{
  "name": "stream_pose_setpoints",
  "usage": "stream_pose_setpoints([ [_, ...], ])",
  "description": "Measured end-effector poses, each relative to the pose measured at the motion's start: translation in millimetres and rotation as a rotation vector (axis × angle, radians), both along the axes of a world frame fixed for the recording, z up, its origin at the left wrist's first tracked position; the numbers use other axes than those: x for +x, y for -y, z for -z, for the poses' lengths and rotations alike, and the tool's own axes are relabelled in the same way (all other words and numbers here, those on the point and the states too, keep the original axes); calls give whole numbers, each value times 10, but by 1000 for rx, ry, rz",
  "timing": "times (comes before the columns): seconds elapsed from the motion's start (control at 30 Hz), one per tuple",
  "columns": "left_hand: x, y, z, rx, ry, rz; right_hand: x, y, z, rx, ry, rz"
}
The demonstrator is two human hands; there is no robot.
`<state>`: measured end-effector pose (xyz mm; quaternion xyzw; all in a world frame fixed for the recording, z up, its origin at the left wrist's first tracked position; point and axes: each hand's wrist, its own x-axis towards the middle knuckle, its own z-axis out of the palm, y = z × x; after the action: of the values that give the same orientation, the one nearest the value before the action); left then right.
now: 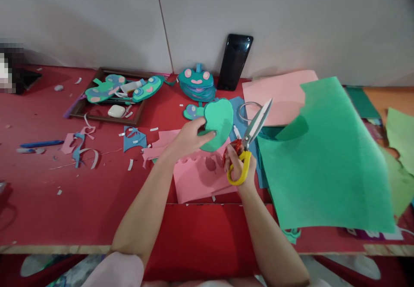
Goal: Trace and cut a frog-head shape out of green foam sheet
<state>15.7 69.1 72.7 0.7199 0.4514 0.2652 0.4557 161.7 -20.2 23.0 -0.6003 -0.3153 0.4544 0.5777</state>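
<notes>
My left hand grips a rounded green felt cutout by its lower left edge, thumb on top. In my right hand are scissors with one red and one yellow handle loop, the blades pointing up and to the right. The blades look nearly closed and stand just right of the cutout, apart from it. Beneath both hands lie pink felt sheets with cut edges. Behind the cutout, a small green felt piece with a blue and lilac spot shows in part.
A large green felt sheet and a pink sheet cover the right side. A phone leans on the wall beside a teal felt face pouch. Leftward are a brown tray of felt pieces, blue pen and scraps.
</notes>
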Motion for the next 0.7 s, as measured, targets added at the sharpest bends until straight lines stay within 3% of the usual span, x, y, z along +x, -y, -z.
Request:
stream_pose_setpoints([
  [0.17,-20,33,-44,-65,-45,87,26,-27,-29,20,-74,73],
  [0.37,-45,44,-39,-147,-43,326,68,-50,-17,-26,-54,57],
  [0.57,-67,52,-12,-167,-127,330,60,-58,-32,-38,-135,60],
  [0.7,-59,29,28,-153,-75,330,54,-52,-28,5,-129,60],
])
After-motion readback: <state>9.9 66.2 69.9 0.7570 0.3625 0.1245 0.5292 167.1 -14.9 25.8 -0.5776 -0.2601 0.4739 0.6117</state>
